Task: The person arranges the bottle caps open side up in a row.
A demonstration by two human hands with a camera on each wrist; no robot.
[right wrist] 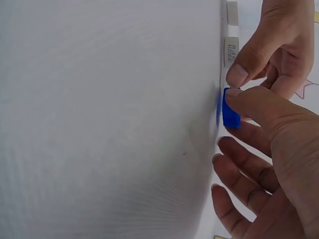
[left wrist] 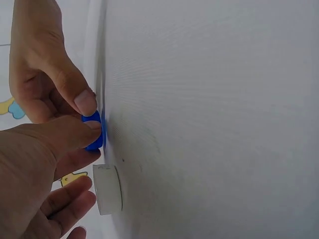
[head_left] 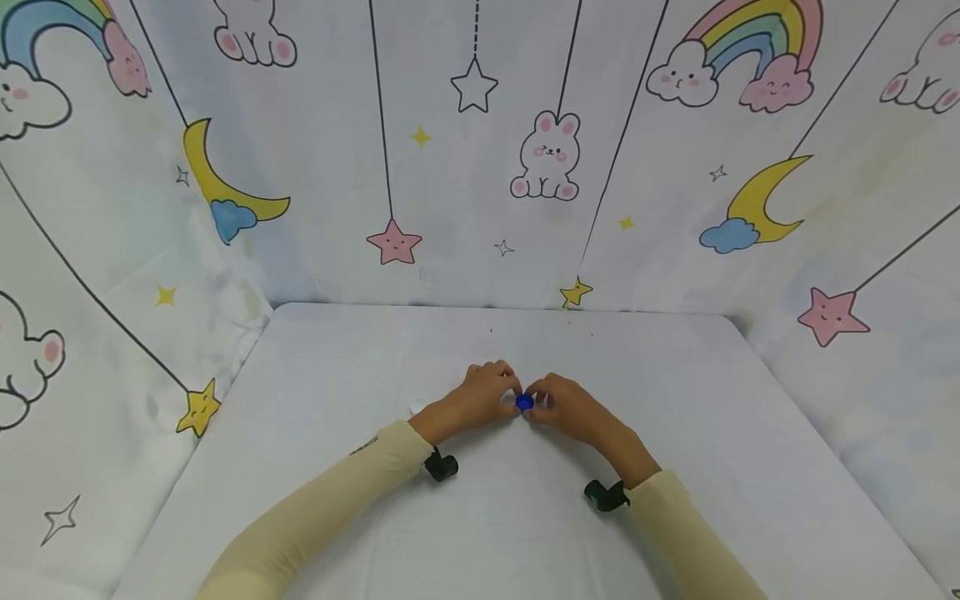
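A small, round blue cap-like piece (head_left: 524, 402) is between my two hands, close over the white tabletop. My left hand (head_left: 480, 396) pinches it from the left, its thumb across the blue side in the left wrist view. From the other side my right hand (head_left: 573, 406) pinches it with thumb and index finger, the other fingers loosely spread in the right wrist view. A short white cylinder (left wrist: 107, 189) stands by the left hand's fingers. Printed dark marks show on a white piece (right wrist: 232, 52) beside the left thumb in the right wrist view.
A white round piece (head_left: 417, 406) lies behind the left wrist, partly covered by it. The white table (head_left: 495, 517) meets a cartoon-printed cloth backdrop (head_left: 322, 167) at the back and sides. Dark wrist cameras (head_left: 441, 465) hang below both sleeves.
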